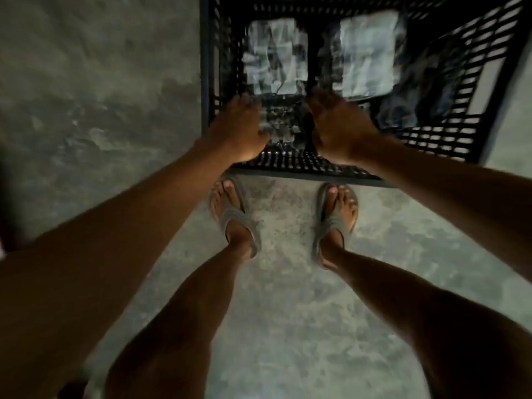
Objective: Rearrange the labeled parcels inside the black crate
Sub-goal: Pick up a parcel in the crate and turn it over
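A black lattice crate (449,136) stands on the floor in front of my feet. Two dark parcels with white labels lie flat in it, one at the left (273,59) and one at the right (368,53). A third dark parcel (283,125) stands near the crate's near wall, between my hands. My left hand (239,131) presses its left side and my right hand (336,125) its right side. The frame is blurred, so finger detail is unclear. A dark bundle (423,82) lies at the crate's right side.
The floor is mottled grey concrete (100,82). My two feet in grey sandals (236,217) stand just short of the crate's near rim. A pale strip of floor shows right of the crate.
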